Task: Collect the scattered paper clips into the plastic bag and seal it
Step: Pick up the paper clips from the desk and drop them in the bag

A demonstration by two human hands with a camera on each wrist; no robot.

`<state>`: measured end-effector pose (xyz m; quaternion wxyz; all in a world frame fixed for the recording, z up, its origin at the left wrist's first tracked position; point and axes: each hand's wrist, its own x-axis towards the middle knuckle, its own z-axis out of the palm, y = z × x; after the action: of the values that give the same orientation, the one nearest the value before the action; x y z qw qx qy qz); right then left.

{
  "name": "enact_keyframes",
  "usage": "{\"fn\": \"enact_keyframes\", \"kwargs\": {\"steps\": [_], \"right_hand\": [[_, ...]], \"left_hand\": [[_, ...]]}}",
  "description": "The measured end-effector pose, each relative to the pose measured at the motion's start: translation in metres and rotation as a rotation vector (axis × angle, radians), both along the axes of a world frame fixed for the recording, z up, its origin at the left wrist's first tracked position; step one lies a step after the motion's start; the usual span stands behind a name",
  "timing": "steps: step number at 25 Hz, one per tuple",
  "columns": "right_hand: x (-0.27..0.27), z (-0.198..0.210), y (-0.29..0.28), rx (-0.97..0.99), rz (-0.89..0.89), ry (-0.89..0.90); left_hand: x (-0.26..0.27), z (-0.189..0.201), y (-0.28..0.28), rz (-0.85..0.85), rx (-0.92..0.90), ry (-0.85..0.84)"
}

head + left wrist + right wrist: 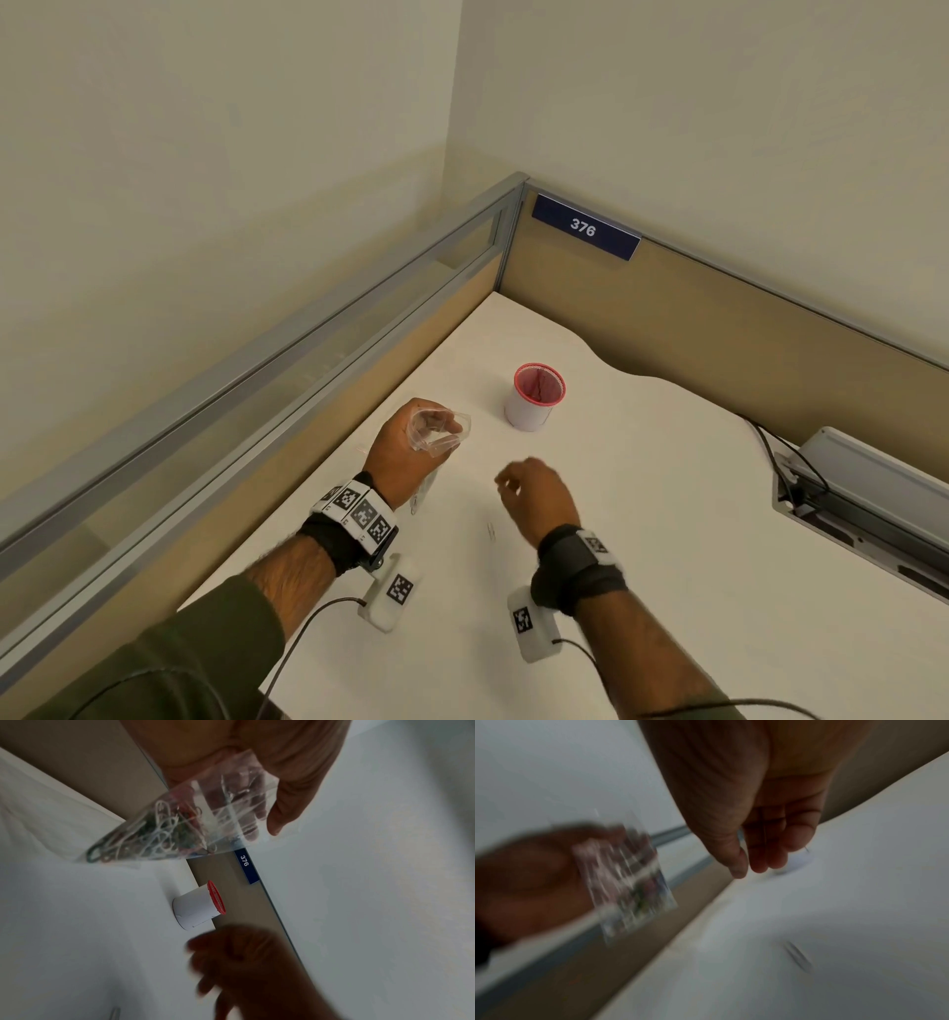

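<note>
Left hand (405, 447) grips plastic bag (185, 821), clips bunched inside, mouth up. Right hand (536, 496) hovers with fingers (759, 860) loosely curled, holding nothing. Loose paper clip (490, 531) lies on bench (667, 514) just beside right wrist, long axis pointing away from the person; right hand nearer.

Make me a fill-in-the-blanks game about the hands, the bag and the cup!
1. The plastic bag is held by the ____ hand.
2. Inside the bag lie many paper ____.
3. The white cup has a ____ rim.
4. The sign on the partition reads ____.

Missing words: left; clips; red; 376
</note>
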<state>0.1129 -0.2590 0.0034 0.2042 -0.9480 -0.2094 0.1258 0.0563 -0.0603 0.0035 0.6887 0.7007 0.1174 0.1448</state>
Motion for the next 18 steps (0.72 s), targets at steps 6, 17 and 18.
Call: {"fn": "enact_keyframes", "kwargs": {"steps": [6,17,18], "right_hand": [[-0.024,-0.061,-0.022,-0.224,0.092,0.105],[-0.004,-0.067,-0.043,-0.192,-0.034,0.056],[-0.005,-0.067,-0.042,-0.201,-0.033,0.056]], "left_hand": [[-0.005,-0.002,0.011,0.001,-0.027,-0.038],[-0.003,-0.001,0.005,0.003,-0.034,-0.065],[-0.003,-0.001,0.004,0.004,-0.037,-0.069]]}}
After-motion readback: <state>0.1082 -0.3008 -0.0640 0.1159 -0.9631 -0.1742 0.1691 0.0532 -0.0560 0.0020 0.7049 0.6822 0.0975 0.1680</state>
